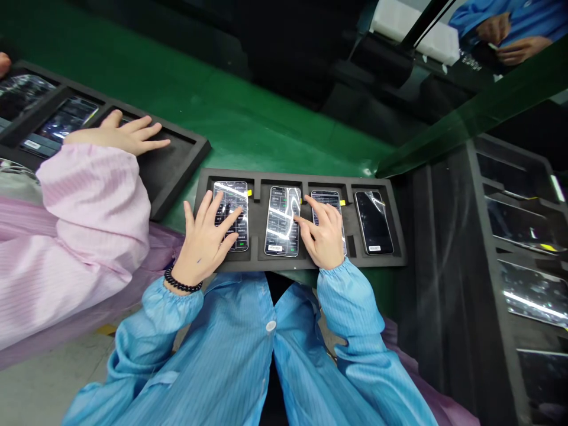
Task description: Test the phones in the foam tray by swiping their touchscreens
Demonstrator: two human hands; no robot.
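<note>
Blue ESD smock (222,349) at 6 o'clock; L hand (204,242) open, spread on 1st phone (237,189); R hand (323,236) open on 3rd phone (328,198); black foam tray (297,177) at 12 o'clock; light, flat fingertip contact suits glass.

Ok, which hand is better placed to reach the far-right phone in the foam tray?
Right, probably: the right hand rests on the third phone, beside the far-right phone, while the left hand lies on the first phone.

Four glossy smartphones (282,222), screens up, side by side in a black foam tray (261,264)
</note>
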